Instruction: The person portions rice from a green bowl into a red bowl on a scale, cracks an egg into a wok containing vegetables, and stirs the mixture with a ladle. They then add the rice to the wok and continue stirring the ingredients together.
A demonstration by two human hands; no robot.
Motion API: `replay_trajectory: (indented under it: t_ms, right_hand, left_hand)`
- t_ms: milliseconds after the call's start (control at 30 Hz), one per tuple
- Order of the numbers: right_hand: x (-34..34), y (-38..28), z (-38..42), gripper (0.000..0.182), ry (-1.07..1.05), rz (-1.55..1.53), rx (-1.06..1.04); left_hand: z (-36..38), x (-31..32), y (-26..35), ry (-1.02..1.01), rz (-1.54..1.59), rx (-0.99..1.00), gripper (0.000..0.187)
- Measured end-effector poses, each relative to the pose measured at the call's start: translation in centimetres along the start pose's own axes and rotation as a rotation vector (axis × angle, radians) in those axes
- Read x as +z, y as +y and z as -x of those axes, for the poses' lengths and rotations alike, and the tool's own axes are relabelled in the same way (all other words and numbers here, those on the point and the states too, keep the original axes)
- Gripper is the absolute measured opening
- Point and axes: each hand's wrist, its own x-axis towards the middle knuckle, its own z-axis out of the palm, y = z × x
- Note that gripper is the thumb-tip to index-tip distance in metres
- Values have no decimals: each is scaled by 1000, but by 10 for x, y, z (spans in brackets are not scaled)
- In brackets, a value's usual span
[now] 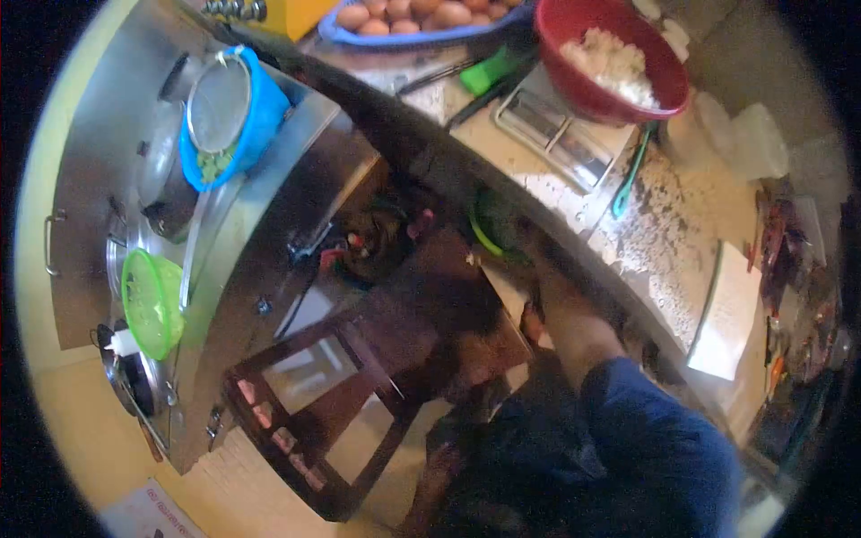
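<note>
My right arm [574,323] comes out of a blue sleeve and reaches into the shadow below the counter. The hand at its end is lost in the dark, near a green bowl [484,229] whose bright rim shows. Low in the view, a dim, bare stretch of my left arm [435,475] hangs down; its fingers are too dark and blurred to make out. Between the arms and the left-hand counter stands a dark brown stool-like piece [421,314] with rectangular openings in its frame.
The right counter holds a red bowl of white crumbly food [619,67], a metal grater [556,139], a green-handled knife [489,72] and a white board [726,314]. Brown eggs [413,13] fill a tray behind. On the left counter are a blue basin [238,117] and green colander [152,305].
</note>
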Motion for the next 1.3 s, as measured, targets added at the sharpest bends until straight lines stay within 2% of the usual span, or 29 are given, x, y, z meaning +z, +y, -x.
replay_trajectory:
  t_ms: [100,167,200,233,267,333,367,433,467,500,567,600,667,733,767,800,833,867,900,933,1000,1067,1133,1200,1267,1300]
  right_hand:
    - [8,30,-25,24,-35,-61,-129]
    - [11,48,-28,24,-77,-178,-200]
    - [12,53,-26,24,-99,-240,-228]
    - [13,62,-20,24,-129,-319,-240]
    - [4,42,-6,22,-90,-190,-243]
    - [-13,4,33,19,-115,-46,-114]
    - [-24,-19,61,18,-150,-27,-16]
    - [-51,-62,116,15,-212,-85,55]
    - [-66,-81,140,15,-245,-128,51]
    - [-87,-96,162,12,-294,-138,-57]
    - [-135,-148,174,8,-311,-49,-353]
    - [-164,-182,176,7,-274,53,-540]
    - [-223,-240,159,9,-96,72,-760]
    - [-278,-291,128,8,261,66,-1061]
    - [-294,-320,114,9,413,-34,-978]
    - [-306,-345,98,11,550,-138,-884]
    - [-307,-355,59,14,457,-47,-969]
    - [-301,-354,23,17,361,41,-1047]
    - [-299,-352,8,20,234,404,-832]
    - [-297,-350,-3,22,96,751,-595]
    - [-304,-347,-34,22,59,601,-580]
    - [-315,-358,-41,21,-9,681,-615]
    - [-325,-358,-49,21,-85,695,-650]
    - [-327,-350,-71,22,-161,646,-702]
    - [-329,-359,-79,19,-184,784,-683]
    - [-333,-371,-74,18,-182,837,-675]
  left_hand:
    - [10,36,62,144,-341,71,42]
    - [-28,54,100,88,-487,436,34]
    - [-49,69,134,209,-856,723,31]
    - [-89,83,152,176,-634,830,29]
    - [-127,103,180,140,-498,846,30]
    - [-176,146,261,390,-938,1068,50]
    - [-205,158,290,328,-893,1264,54]
    - [-248,177,324,392,-1262,1154,57]
    - [-268,176,324,147,-974,1089,55]
    - [-290,171,323,-94,-688,1003,52]
    - [-297,178,334,-133,-629,679,36]
    - [-313,174,316,164,-1132,1043,30]
    - [-343,159,281,532,-1564,1215,24]
    - [-340,148,282,438,-1190,1049,20]
    - [-338,144,282,322,-889,1033,20]
    - [-348,144,278,310,-598,1026,19]
    - [-360,142,271,299,-311,999,18]
    - [-308,156,288,206,-24,807,19]
    - [-245,172,309,164,288,618,19]
    - [-190,184,330,116,387,607,20]
    - [-113,208,375,7,603,604,23]
    - [-17,241,429,-103,594,783,24]
    - [59,280,480,-139,333,971,17]
    - [113,324,529,-59,-177,1213,14]
    - [85,365,570,-71,-438,1584,16]
    - [85,382,584,117,-673,1720,19]
